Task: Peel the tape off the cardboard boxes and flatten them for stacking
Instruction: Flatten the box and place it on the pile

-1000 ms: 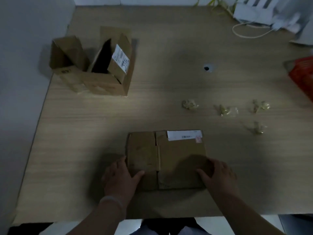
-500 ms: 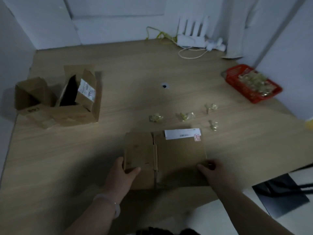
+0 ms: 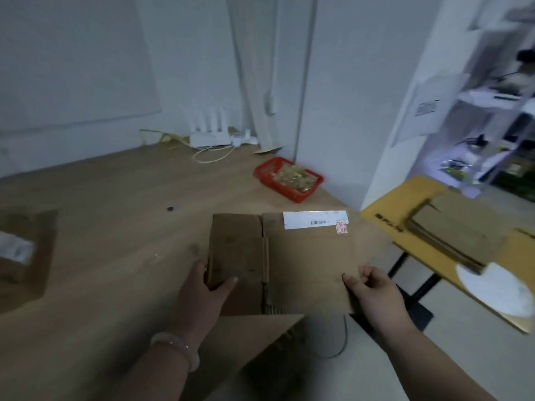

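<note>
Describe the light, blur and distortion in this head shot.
Head view: dim and bluish overall, brightest at the white shelves on the right; blur smears the left-edge brown cardboard box; the wide-angle lens bows the edges of the white wall; the flattened brown cardboard box is fairly sharp.

1. I held one flattened box (image 3: 304,256) in two hands: left hand (image 3: 202,287), right hand (image 3: 373,293).
2. I saw one blurred box (image 3: 26,250).
3. One red basket (image 3: 292,195) stood there.
4. One router (image 3: 207,138) had four antennas (image 3: 212,118).
5. I wore one bracelet (image 3: 176,347).
</note>
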The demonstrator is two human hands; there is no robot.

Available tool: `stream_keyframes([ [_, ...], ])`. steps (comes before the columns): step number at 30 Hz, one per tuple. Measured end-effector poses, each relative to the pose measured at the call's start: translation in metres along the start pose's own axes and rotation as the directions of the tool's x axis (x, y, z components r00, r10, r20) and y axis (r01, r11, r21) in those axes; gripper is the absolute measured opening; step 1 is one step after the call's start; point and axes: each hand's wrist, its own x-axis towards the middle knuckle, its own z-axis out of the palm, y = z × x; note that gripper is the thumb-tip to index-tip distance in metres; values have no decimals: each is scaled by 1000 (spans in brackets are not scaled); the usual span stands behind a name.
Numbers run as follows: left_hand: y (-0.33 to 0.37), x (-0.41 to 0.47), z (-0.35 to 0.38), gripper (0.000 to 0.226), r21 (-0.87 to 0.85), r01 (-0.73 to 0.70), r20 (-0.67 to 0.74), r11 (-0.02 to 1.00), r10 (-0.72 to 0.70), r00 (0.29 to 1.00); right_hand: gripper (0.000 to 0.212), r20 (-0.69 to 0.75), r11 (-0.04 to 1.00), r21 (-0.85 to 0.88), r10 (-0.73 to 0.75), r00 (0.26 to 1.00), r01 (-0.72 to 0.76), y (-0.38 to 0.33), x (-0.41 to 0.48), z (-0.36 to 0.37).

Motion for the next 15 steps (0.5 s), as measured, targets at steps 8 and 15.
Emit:
stream_keyframes([
  [8, 116, -60, 164, 43, -82, -169, 196, 982, 182, 964, 12, -286, 998, 63, -2, 958, 21, 49, 9, -203],
  [15, 193, -107, 283, 59, -137, -266, 370, 954, 298, 880, 12, -483, 991, 133, 52, 874, 14, 97, 2, -336],
])
